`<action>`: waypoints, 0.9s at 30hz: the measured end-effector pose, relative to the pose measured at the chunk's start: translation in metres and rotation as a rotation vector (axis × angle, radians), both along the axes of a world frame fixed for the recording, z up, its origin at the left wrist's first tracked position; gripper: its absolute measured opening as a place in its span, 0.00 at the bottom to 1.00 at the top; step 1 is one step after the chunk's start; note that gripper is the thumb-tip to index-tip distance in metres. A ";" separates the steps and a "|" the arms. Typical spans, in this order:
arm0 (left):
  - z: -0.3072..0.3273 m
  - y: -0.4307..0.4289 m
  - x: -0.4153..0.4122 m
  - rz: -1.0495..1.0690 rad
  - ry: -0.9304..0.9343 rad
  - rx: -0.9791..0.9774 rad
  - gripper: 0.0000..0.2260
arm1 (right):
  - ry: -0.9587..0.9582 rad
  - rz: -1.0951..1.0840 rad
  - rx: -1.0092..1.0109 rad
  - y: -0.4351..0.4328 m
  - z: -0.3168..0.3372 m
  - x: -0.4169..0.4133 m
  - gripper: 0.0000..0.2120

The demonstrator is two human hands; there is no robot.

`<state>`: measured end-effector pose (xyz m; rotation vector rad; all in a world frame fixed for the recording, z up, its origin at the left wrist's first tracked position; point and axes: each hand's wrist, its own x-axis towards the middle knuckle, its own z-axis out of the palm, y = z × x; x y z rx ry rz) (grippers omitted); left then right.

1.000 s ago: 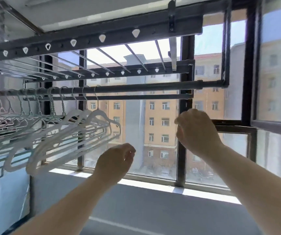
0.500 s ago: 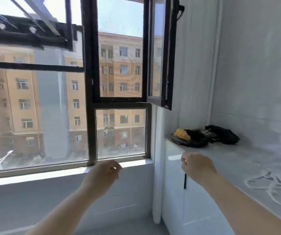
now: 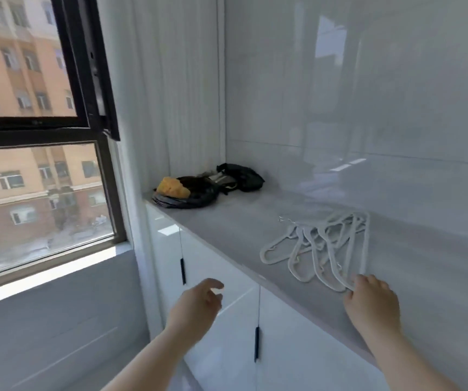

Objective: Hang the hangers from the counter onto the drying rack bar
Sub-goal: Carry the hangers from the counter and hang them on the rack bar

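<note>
white hangers (image 3: 320, 246) lie fanned flat on the grey table (image 3: 241, 227), the right hand (image 3: 371, 303) touching their near ends with relaxed fingers, not gripping, while the left hand (image 3: 196, 303) hovers loosely open and empty before the cabinet doors (image 3: 297, 334)

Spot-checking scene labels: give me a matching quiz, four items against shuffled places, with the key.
1 hangers
2 yellow object
3 left hand
4 right hand

A in front of the cabinet doors, holding nothing
B fanned flat on the counter
C on the black bag
D fingertips at the hangers' near ends

Pairs: 1-B; 2-C; 3-A; 4-D
</note>
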<state>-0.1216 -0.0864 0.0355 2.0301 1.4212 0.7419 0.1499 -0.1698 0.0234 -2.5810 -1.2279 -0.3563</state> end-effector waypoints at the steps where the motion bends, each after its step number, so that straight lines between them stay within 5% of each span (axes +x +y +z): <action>1: -0.004 0.003 0.012 -0.019 0.019 0.003 0.09 | 0.012 -0.065 0.001 -0.005 -0.004 0.010 0.15; 11: 0.001 0.032 0.163 -0.281 0.240 0.136 0.12 | 0.113 -0.216 -0.042 0.003 -0.021 0.040 0.14; 20: -0.016 0.044 0.272 -0.331 0.540 0.130 0.30 | 0.158 -0.183 0.023 0.006 -0.029 0.044 0.16; 27: -0.019 0.065 0.279 -0.290 0.441 0.086 0.21 | 0.167 -0.171 0.015 0.008 -0.032 0.047 0.19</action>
